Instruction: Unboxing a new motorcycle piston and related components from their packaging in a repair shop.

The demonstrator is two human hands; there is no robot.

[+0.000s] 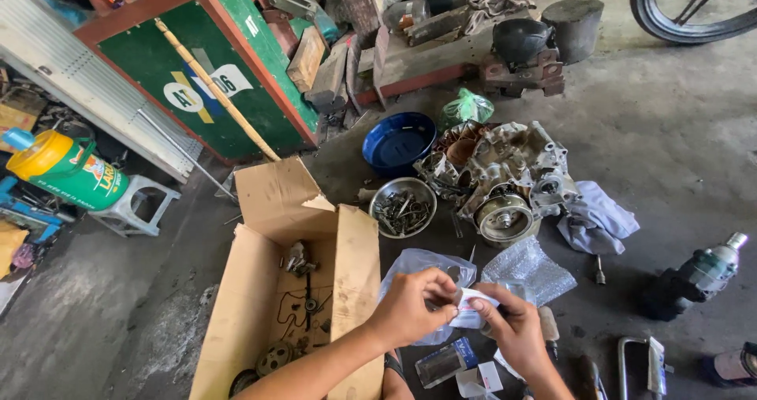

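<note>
Concrete workshop floor, cardboard box [260,305] at lower left. Both hands pinch 1 small white packet [471,312] above the floor's near edge: left hand [410,305] & right hand [512,329] closed on it. Light, thin, prob. soft plastic; grip edges w/ fingertips.

Both hands' fingers [451,296] pinch small white packet [471,312]; cardboard box [252,305] beside.

Left hand [410,305] and right hand [512,329] meet, bare forearms extended, fingers [451,296] pinched together.
</note>
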